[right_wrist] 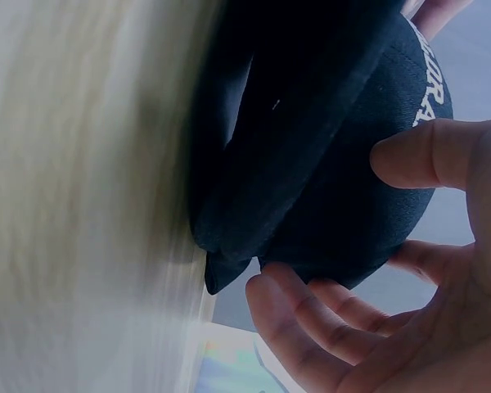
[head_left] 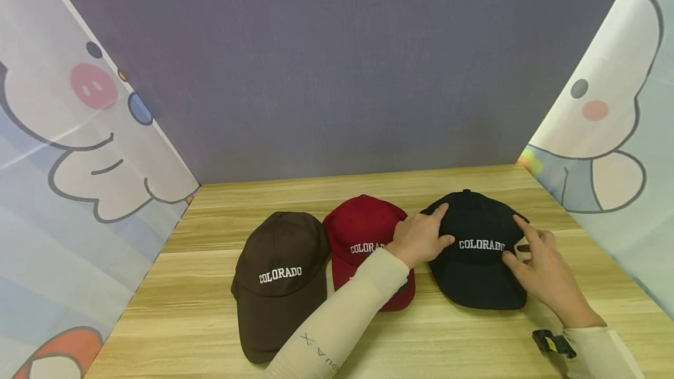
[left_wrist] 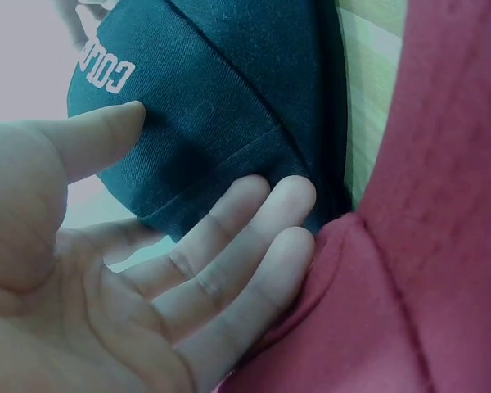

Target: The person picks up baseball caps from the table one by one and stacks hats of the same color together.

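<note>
A black baseball cap [head_left: 468,276] with white COLORADO lettering lies at the right of the table, brim toward me. My left hand [head_left: 421,235] touches its left side, thumb beside the lettering and index finger on the crown. In the left wrist view the fingers [left_wrist: 221,270] of that hand are loosely bent against the crown's lower edge. On the cap's right side rests my right hand [head_left: 547,271]. Its thumb [right_wrist: 425,155] lies on the crown near the lettering, while the other fingers reach along the side, loosely bent. My left hand and forearm partly cover a red cap [head_left: 363,221].
A brown cap [head_left: 284,250] with the same lettering sits left of the red one. The wooden table [head_left: 174,309] meets a grey back panel [head_left: 337,75], with cartoon-printed side walls [head_left: 47,192]. A black strap [head_left: 553,344] is at my right wrist.
</note>
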Motion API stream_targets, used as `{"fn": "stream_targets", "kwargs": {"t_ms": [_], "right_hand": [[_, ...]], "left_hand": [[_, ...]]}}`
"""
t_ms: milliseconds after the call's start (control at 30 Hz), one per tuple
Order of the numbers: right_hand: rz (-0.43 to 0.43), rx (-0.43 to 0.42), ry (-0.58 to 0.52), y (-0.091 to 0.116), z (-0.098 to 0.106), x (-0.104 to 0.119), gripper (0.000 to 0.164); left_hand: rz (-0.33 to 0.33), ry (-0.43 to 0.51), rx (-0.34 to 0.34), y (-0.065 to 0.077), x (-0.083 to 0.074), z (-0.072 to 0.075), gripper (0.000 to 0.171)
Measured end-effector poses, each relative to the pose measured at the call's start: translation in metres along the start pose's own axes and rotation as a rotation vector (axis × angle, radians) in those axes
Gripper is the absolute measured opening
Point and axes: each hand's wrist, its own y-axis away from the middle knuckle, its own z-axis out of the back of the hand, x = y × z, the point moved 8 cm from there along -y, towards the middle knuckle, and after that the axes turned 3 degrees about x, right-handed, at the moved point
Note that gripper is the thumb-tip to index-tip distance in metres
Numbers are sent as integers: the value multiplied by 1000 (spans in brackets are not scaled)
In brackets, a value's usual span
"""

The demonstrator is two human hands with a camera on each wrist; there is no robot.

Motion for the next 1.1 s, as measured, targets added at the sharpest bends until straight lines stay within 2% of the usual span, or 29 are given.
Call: {"fn": "stream_targets", "kwargs": {"t_ms": [300,500,700,933,1100], "right_hand": [[4,-10,-3,-1,0,1,75],[12,-21,-3,-2,-1,0,76],[22,-15,-15,-2,-3,-1,76],[50,-8,-6,-3,-6,0,79],[56,-6,2,-3,-8,1,80]], "left_hand": [[-18,74,-18,7,3,10,67],[-60,130,-49,20,3,29,60],[-105,208,-114,39,12,63,54],[-107,320,-248,63,38,116,49],[-108,334,-326,87,58,143,46]]}}
